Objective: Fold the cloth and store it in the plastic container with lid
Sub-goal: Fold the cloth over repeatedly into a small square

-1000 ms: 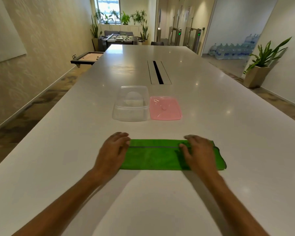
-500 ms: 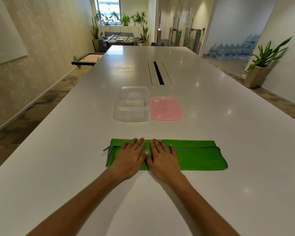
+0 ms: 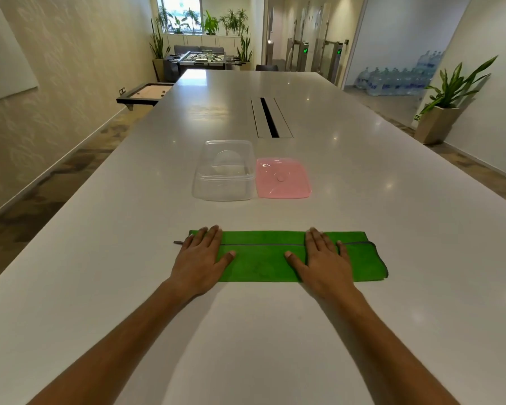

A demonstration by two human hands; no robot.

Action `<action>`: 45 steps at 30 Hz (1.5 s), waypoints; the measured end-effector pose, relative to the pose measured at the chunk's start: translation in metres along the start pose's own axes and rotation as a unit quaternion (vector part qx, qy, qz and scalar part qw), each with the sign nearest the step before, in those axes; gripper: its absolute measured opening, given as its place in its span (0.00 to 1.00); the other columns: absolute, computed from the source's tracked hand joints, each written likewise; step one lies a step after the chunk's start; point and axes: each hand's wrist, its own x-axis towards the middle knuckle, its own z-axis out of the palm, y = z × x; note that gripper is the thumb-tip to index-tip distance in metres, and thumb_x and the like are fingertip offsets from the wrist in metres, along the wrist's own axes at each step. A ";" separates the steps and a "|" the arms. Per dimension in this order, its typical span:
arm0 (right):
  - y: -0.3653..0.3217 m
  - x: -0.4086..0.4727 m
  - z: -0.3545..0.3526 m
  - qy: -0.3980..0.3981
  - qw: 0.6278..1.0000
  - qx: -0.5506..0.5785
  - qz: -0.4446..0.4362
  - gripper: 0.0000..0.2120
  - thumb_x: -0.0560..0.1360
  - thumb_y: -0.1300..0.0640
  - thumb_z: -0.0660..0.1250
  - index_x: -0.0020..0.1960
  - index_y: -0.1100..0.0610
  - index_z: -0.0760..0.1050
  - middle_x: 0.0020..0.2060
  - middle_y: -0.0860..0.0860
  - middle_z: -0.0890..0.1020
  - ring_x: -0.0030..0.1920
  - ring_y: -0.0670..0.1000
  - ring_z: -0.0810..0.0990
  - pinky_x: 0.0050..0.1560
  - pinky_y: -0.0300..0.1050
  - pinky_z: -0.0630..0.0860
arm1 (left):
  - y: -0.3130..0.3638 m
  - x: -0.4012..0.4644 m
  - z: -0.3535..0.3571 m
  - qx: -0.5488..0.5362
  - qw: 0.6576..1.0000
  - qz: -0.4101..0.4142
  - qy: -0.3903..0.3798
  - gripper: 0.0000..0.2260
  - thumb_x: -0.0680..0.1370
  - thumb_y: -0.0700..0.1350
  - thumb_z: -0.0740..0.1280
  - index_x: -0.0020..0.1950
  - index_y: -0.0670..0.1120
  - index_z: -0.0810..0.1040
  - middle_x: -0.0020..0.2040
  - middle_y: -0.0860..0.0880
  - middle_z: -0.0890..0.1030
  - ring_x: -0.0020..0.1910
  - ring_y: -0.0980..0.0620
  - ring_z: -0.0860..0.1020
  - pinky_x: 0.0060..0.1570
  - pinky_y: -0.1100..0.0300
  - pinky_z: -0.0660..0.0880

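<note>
Head view: cloth [image 3: 263,258] lay folded on counter [image 3: 392,229], long axis 9-to-3. Left hand [image 3: 200,260] and right hand [image 3: 323,260] pressed flat, grip released. Container [image 3: 224,173] at 12, nearer left hand; lid [image 3: 282,178] beside it.

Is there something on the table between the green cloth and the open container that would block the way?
Nothing visible. Bare table lies between the green cloth and the open container; the pink lid rests beside it, to its right.
</note>
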 end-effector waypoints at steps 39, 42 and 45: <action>0.082 0.011 -0.057 0.007 0.940 0.218 0.263 0.12 0.67 0.54 0.71 0.42 0.63 0.75 0.37 0.57 0.79 0.33 0.54 0.74 0.29 0.41 0.65 | 0.018 0.005 -0.015 -0.023 1.000 -0.008 -0.006 0.31 0.80 0.62 0.46 0.78 0.45 0.52 0.79 0.47 0.53 0.78 0.48 0.48 0.75 0.45 0.44; 0.077 0.014 -0.064 0.002 0.939 0.236 0.250 0.11 0.66 0.59 0.72 0.43 0.65 0.78 0.33 0.56 0.78 0.33 0.55 0.75 0.30 0.41 0.67 | 0.026 0.007 -0.016 -0.026 1.000 0.010 -0.005 0.31 0.80 0.62 0.46 0.78 0.45 0.52 0.79 0.48 0.53 0.78 0.49 0.48 0.75 0.44 0.44; 0.068 0.016 -0.066 0.042 0.953 0.205 0.219 0.06 0.66 0.63 0.68 0.42 0.64 0.77 0.36 0.58 0.79 0.36 0.57 0.76 0.35 0.44 0.71 | 0.031 0.008 -0.017 -0.032 0.999 0.016 -0.017 0.31 0.80 0.62 0.46 0.78 0.46 0.51 0.79 0.49 0.52 0.78 0.49 0.47 0.75 0.43 0.44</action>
